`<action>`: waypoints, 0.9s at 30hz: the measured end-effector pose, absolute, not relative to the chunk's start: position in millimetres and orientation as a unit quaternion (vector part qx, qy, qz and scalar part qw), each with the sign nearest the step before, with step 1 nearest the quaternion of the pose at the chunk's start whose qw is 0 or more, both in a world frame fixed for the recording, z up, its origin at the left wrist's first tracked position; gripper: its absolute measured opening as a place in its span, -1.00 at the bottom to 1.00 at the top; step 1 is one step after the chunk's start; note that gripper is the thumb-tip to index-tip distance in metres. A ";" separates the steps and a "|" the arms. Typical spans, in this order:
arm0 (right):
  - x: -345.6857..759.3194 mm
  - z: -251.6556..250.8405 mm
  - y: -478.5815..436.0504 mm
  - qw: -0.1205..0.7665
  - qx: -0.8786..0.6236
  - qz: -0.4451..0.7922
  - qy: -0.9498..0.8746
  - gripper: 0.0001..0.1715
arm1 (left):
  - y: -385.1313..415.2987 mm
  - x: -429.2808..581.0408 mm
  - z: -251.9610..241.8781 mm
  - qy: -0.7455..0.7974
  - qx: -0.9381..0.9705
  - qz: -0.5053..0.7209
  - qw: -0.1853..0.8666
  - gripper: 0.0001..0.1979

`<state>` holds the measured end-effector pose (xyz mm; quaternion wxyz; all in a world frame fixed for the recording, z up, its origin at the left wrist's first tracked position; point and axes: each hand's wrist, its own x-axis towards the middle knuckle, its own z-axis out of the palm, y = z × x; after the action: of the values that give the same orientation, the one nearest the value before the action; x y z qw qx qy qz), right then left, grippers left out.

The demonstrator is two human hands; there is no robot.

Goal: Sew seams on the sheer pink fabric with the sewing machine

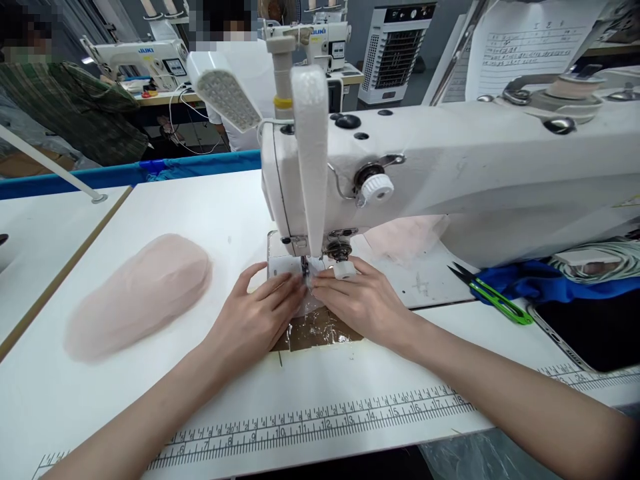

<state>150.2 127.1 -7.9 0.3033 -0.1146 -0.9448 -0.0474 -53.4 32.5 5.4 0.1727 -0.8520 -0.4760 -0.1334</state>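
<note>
A small piece of pale, sheer fabric lies under the presser foot of a white sewing machine. My left hand is on its left side, with the fingertips close together on the fabric and one digit stretched away over the metal plate. From the right, my right hand comes up to the needle area, its fingers bunched on the cloth just beside the foot. Both sets of fingertips partly cover the piece. Brown tape on the table shows below the hands.
Pink sheer pieces lie on the left; more pink fabric rests behind the needle. Green-handled thread snips, blue cloth and a phone sit at right. A printed ruler runs along the front edge. Two people are beyond.
</note>
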 end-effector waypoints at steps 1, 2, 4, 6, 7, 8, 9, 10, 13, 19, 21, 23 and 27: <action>150.8 -8.6 126.9 0.306 -0.114 -0.046 -0.944 -0.75 | 31.1 -52.8 5.7 -0.473 -0.853 -0.140 0.168 -0.65; 151.1 -9.2 126.8 0.308 -0.115 -0.043 -0.943 -0.75 | 30.0 -52.3 5.9 -0.472 -0.854 -0.145 0.163 -0.65; 151.2 -10.3 126.9 0.315 -0.118 -0.038 -0.941 -0.75 | 29.2 -51.5 6.4 -0.473 -0.854 -0.152 0.157 -0.65; 150.8 -11.0 127.1 0.318 -0.114 -0.036 -0.941 -0.76 | 29.8 -51.1 6.8 -0.473 -0.853 -0.152 0.158 -0.67; 150.6 -11.2 127.2 0.319 -0.113 -0.034 -0.941 -0.76 | 30.3 -51.0 6.9 -0.473 -0.854 -0.150 0.161 -0.68; 150.4 -11.2 127.3 0.319 -0.112 -0.034 -0.941 -0.77 | 30.9 -51.0 7.1 -0.472 -0.853 -0.147 0.164 -0.68; 150.1 -11.0 127.4 0.317 -0.112 -0.033 -0.941 -0.77 | 31.5 -51.0 7.1 -0.473 -0.853 -0.144 0.167 -0.69; 149.9 -10.7 127.5 0.315 -0.113 -0.034 -0.942 -0.77 | 32.1 -51.1 7.0 -0.472 -0.853 -0.142 0.169 -0.69; 149.2 -9.4 127.6 0.311 -0.116 -0.039 -0.942 -0.77 | 33.6 -51.8 6.3 -0.472 -0.854 -0.141 0.169 -0.69; 148.0 -7.6 128.2 0.292 -0.133 -0.049 -0.946 -0.69 | 37.7 -54.6 3.3 -0.476 -0.851 -0.144 0.171 -0.71; 147.5 -7.4 129.0 0.285 -0.136 -0.046 -0.948 -0.68 | 39.2 -55.2 2.5 -0.477 -0.850 -0.143 0.171 -0.71; 146.9 -7.1 130.0 0.281 -0.136 -0.047 -0.949 -0.68 | 40.6 -55.7 2.0 -0.479 -0.849 -0.145 0.171 -0.71; 145.8 -6.7 131.3 0.272 -0.144 -0.058 -0.950 -0.66 | 43.3 -57.1 0.9 -0.484 -0.846 -0.145 0.169 -0.70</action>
<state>145.8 131.3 -6.7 0.2717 -0.1441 -0.9498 -0.0581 -57.1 43.3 0.9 0.1687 -0.8462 -0.4842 -0.1453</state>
